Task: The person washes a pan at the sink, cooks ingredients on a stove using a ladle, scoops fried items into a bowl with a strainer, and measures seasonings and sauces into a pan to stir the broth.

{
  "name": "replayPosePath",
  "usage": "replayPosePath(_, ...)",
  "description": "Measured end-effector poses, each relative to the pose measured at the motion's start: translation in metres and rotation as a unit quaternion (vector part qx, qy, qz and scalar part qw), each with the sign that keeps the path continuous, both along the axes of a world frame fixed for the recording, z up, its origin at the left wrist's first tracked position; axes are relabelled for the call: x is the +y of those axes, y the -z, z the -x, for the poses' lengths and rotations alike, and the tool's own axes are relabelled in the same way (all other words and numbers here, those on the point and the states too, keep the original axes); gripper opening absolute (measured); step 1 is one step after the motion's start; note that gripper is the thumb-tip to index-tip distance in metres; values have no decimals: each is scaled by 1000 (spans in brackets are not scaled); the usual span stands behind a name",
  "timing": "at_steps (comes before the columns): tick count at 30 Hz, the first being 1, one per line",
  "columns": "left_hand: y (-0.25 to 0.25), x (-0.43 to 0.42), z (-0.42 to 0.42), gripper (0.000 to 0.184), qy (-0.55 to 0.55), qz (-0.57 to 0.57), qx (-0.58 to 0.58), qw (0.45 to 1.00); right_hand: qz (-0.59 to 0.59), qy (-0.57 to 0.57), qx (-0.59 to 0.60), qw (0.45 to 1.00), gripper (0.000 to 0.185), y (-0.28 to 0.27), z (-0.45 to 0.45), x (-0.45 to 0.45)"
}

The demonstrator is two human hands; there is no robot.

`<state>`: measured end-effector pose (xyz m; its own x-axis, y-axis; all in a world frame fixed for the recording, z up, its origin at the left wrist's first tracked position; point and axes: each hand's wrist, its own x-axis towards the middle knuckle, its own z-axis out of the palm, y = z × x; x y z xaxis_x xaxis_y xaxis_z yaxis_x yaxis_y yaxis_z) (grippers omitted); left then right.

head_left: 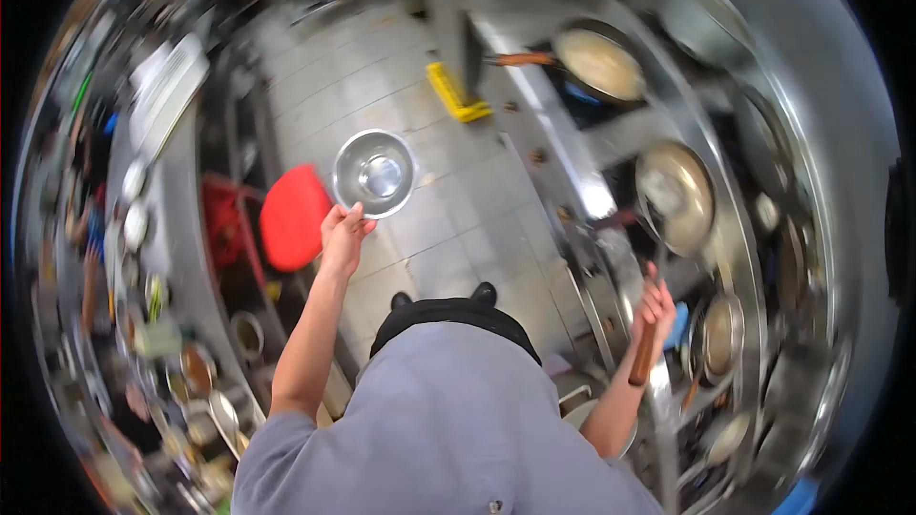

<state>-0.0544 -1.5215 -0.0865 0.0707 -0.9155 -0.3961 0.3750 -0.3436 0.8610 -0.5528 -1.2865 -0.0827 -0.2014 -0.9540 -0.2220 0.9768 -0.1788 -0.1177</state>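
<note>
My left hand (348, 234) pinches the rim of a shiny metal bowl (348, 172), held out over the floor. Nothing solid shows inside the bowl. My right hand (652, 313) is closed around the wooden handle of a metal cooking utensil (643, 358). Its thin shaft reaches toward a frying pan (701, 205) on the stove. The utensil's head has a curved metal edge over the pan's near side, but blur hides its exact shape. Pale food or liquid lies in that pan, whose dark handle points left.
Another pan (601, 62) with pale contents sits over a blue flame farther along the stove. Smaller pans (722, 334) stand near my right hand. A red stool seat (294, 217) is beside the bowl, left. A yellow corner guard (458, 95) marks the stove's far end.
</note>
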Motion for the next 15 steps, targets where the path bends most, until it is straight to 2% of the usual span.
replayPosePath(2, 5, 12, -50, 21, -62, 26, -15, 998, -20, -12, 70, 997, 43, 1, -8, -3)
replayPosePath(4, 5, 28, -91, 22, -132, 32, -44, 990, -119, 17, 192, 974, 38, 0, -19, -12)
replayPosePath(6, 0, 45, -127, 24, -187, 29, -41, 981, -170, 14, 264, 949, 36, 5, -18, -19)
replayPosePath(8, -6, 61, -172, 24, -243, 13, -47, 969, -257, 62, 290, 920, 30, 3, -31, -31)
replayPosePath(11, 10, 80, -243, 23, -334, 13, -16, 942, -240, 46, 307, 920, 23, 25, -22, -38)
replayPosePath(15, 12, 89, -333, 14, -430, 16, 7, 903, -265, 66, 393, 878, 28, 41, -30, -49)
